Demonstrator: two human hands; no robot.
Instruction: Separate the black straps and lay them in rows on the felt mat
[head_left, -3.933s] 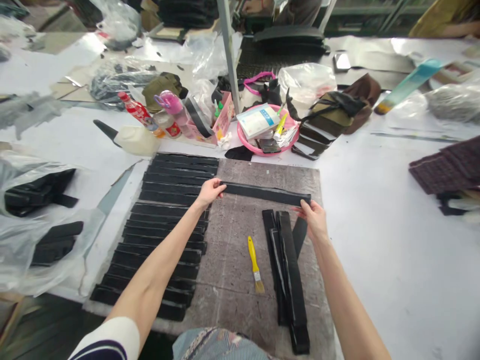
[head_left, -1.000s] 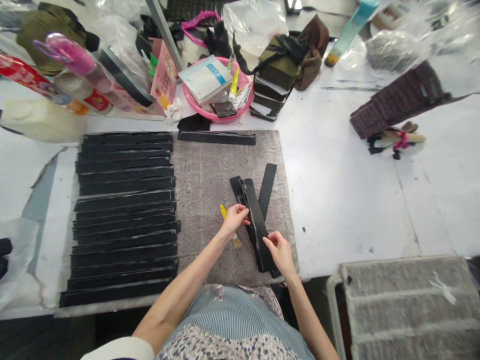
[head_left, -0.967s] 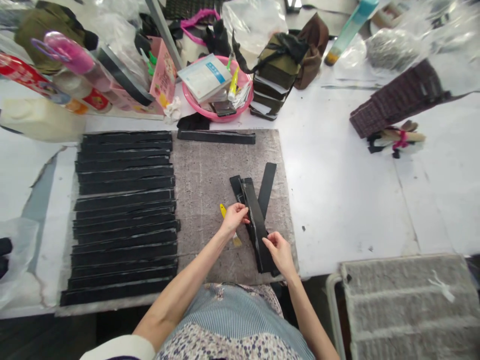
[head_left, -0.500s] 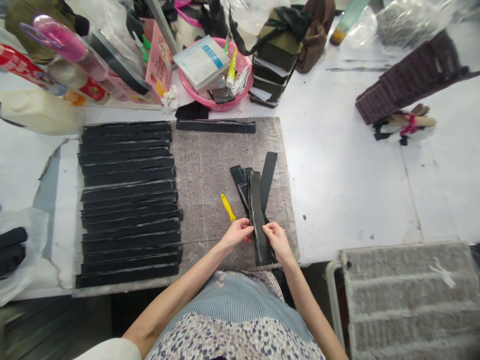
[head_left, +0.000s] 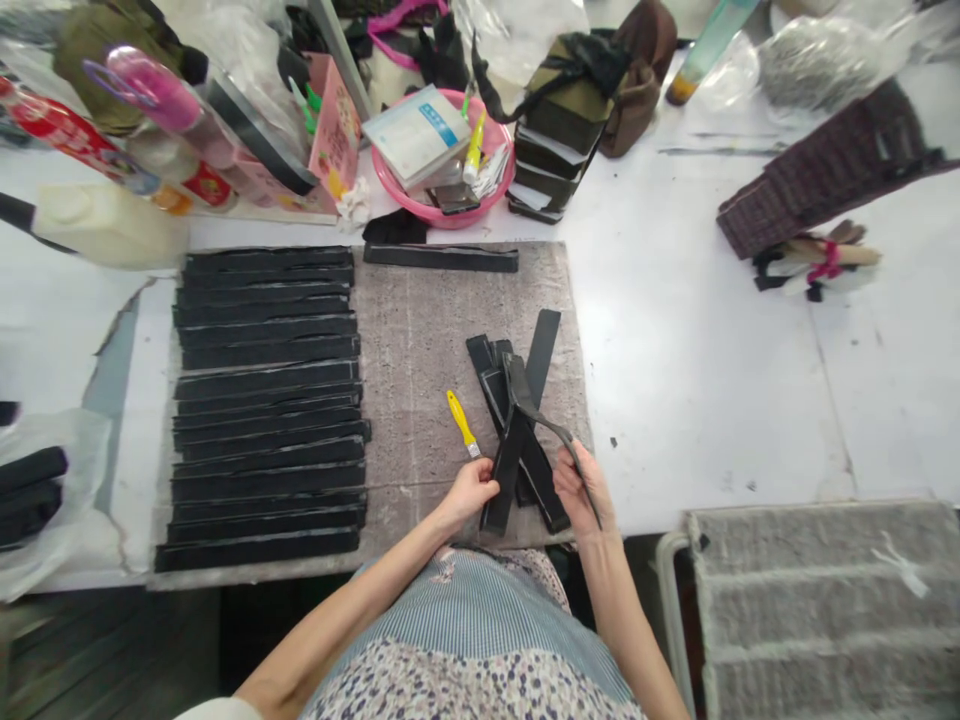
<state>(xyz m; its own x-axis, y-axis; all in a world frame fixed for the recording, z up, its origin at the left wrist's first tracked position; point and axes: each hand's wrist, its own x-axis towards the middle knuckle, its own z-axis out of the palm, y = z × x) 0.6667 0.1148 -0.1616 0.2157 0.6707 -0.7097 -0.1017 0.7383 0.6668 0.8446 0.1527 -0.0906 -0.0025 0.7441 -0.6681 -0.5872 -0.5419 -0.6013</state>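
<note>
My left hand point(head_left: 472, 488) pinches the left edge of a flat black strip point(head_left: 504, 472) near its lower end. My right hand point(head_left: 585, 488) is closed on a dark grey strip point(head_left: 559, 428), which bends up and away to the right. Both strips meet at their far end, where I cannot tell whether they are joined. Beneath them several more black strips point(head_left: 544, 350) lie crossed in a loose pile on the grey fabric-covered board point(head_left: 409, 350). Just beyond my left hand lies a brush with a yellow handle point(head_left: 460, 415), its bristles hidden.
Several black strips point(head_left: 270, 385) lie in rows on the board's left half, and one strip point(head_left: 441, 258) at its back edge. Behind stand a pink basin point(head_left: 390, 190), a pink box point(head_left: 336, 135) and bottles. At right are a dark woven bundle point(head_left: 825, 170) and a second padded board point(head_left: 825, 610).
The strip between my hands has parted into two layers. My right hand has lifted the grey one to the right, while my left hand has drawn the black one's near end left.
</note>
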